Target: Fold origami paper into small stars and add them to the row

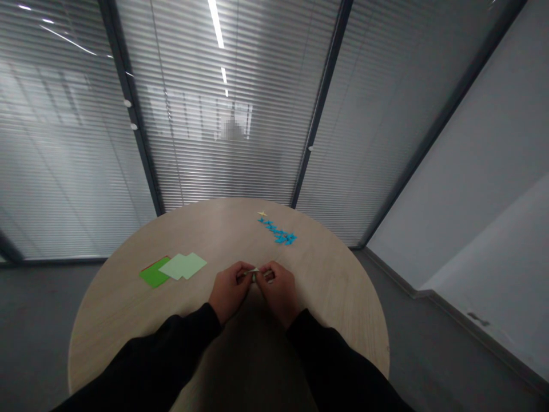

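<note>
My left hand and my right hand meet over the middle of a round wooden table. Both have their fingers pinched on a small pale folded piece of paper held between them. Most of the paper is hidden by my fingers. Both arms wear black sleeves.
Light green square sheets lie to the left, overlapping a bright green sheet with an orange edge under it. Several small blue folded paper pieces lie in a row at the far side, with a yellow one at its end. Glass walls with blinds stand behind.
</note>
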`<state>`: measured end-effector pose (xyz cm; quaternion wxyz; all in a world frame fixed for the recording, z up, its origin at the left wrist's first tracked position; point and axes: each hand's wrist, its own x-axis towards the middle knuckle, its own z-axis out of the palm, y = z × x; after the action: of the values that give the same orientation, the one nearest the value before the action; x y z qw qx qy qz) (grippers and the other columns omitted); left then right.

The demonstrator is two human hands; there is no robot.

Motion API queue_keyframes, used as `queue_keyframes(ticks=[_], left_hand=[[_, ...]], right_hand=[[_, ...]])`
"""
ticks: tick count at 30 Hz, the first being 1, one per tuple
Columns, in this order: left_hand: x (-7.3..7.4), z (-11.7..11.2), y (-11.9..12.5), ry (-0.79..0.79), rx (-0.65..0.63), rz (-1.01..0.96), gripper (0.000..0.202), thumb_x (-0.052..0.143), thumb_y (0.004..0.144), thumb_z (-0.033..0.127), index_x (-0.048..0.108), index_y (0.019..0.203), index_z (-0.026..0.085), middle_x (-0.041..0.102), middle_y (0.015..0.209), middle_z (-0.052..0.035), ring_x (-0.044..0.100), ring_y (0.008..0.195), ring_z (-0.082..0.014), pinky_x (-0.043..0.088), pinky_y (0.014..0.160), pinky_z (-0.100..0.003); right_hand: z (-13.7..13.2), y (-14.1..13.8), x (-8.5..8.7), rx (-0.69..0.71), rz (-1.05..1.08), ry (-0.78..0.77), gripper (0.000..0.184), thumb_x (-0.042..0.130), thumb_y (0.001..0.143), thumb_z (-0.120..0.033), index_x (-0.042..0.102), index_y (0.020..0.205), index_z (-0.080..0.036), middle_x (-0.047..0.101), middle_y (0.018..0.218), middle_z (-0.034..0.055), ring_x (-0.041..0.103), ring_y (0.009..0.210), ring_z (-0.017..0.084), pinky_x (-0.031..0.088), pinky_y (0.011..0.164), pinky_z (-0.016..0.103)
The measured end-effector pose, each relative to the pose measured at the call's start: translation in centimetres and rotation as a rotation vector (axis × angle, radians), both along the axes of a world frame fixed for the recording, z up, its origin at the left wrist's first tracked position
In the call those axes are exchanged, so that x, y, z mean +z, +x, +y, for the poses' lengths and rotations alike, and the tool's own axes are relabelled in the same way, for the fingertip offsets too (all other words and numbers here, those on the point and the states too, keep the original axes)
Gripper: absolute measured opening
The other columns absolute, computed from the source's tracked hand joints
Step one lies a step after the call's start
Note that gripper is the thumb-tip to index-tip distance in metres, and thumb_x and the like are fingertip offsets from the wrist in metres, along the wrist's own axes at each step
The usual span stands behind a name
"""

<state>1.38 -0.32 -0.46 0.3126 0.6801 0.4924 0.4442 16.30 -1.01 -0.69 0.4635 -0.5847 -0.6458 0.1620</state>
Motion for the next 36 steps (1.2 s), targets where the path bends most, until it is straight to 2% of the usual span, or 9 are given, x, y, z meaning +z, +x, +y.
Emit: queue_keyframes(ticks=[6,8,11,15,19,23,29,32,36], left_hand=[[0.2,-0.1,-0.1,-0.035,0.025,0.009,0.023,0.056,0.085,0.031,0.073,0.095,0.019,0.079,0.086,-0.0066,0.073,0.079,-0.0228,0.056,0.076,-0.035],[0.2,0.0,-0.1,-0.045,0.009,-0.015,0.023,0.058,0.084,0.032,0.073,0.095,0.019,0.079,0.088,-0.007,0.073,0.082,-0.0233,0.056,0.079,-0.035],[0.2,0.0,-0.1,-0.06,-0.032,-0.075,0.021,0.062,0.082,0.033,0.073,0.093,0.019,0.079,0.09,-0.0074,0.074,0.084,-0.0241,0.056,0.079,-0.036],[0.2,0.1,-0.2,-0.09,-0.086,-0.13,0.022,0.065,0.081,0.035,0.072,0.092,0.018,0.079,0.089,-0.0088,0.074,0.081,-0.0242,0.056,0.076,-0.035],[-0.4,0.6,-0.4,-0.185,-0.172,-0.253,0.029,0.066,0.082,0.039,0.07,0.1,0.016,0.078,0.093,-0.0107,0.074,0.083,-0.0231,0.057,0.076,-0.035],[-0.8,0.9,-0.5,-0.259,-0.186,-0.343,0.029,0.067,0.081,0.038,0.068,0.099,0.015,0.078,0.083,-0.0082,0.073,0.075,-0.0214,0.056,0.072,-0.034],[-0.4,0.7,-0.4,-0.227,-0.199,-0.294,0.03,0.07,0.079,0.04,0.069,0.096,0.016,0.079,0.089,-0.0097,0.073,0.081,-0.0233,0.056,0.076,-0.037],[-0.4,0.9,-0.7,-0.291,-0.265,-0.362,0.036,0.073,0.078,0.043,0.068,0.099,0.015,0.078,0.093,-0.0109,0.073,0.081,-0.0217,0.056,0.078,-0.037],[-0.5,1.3,-1.3,-0.391,-0.352,-0.456,0.044,0.079,0.074,0.045,0.069,0.101,0.013,0.077,0.094,-0.0102,0.071,0.078,-0.0176,0.056,0.079,-0.034]], right_hand=[[0.4,0.3,-0.5,0.113,0.1,0.014,0.008,0.066,0.08,-0.022,0.064,0.087,-0.018,0.07,0.077,0.0022,0.066,0.067,0.016,0.05,0.063,0.026],[0.6,0.5,-0.8,0.168,0.172,-0.01,0.014,0.068,0.08,-0.024,0.065,0.092,-0.017,0.072,0.084,0.004,0.068,0.071,0.017,0.052,0.065,0.026],[1.0,0.9,-1.1,0.214,0.216,-0.029,0.011,0.067,0.083,-0.026,0.069,0.091,-0.018,0.073,0.087,0.0051,0.07,0.078,0.018,0.054,0.071,0.029],[1.0,1.1,-0.9,0.226,0.208,-0.033,0.01,0.067,0.084,-0.026,0.069,0.09,-0.018,0.073,0.085,0.0044,0.07,0.077,0.018,0.055,0.071,0.03],[1.0,1.1,-0.9,0.25,0.225,-0.036,0.014,0.07,0.083,-0.028,0.069,0.093,-0.018,0.073,0.085,0.0045,0.069,0.075,0.017,0.055,0.069,0.029],[1.1,1.3,-1.0,0.292,0.249,-0.059,0.02,0.073,0.082,-0.03,0.068,0.098,-0.018,0.073,0.087,0.0053,0.07,0.077,0.018,0.056,0.07,0.029],[1.0,1.4,-0.7,0.248,0.115,-0.017,0.015,0.069,0.084,-0.026,0.07,0.097,-0.017,0.072,0.083,0.0046,0.067,0.072,0.017,0.053,0.069,0.029],[1.0,1.5,-0.7,0.246,0.1,-0.007,0.013,0.069,0.084,-0.025,0.071,0.095,-0.017,0.071,0.08,0.0035,0.065,0.069,0.016,0.051,0.066,0.027],[1.3,1.9,-0.9,0.309,0.194,-0.048,0.017,0.071,0.082,-0.029,0.071,0.095,-0.018,0.07,0.077,0.0019,0.064,0.068,0.015,0.05,0.063,0.026]])
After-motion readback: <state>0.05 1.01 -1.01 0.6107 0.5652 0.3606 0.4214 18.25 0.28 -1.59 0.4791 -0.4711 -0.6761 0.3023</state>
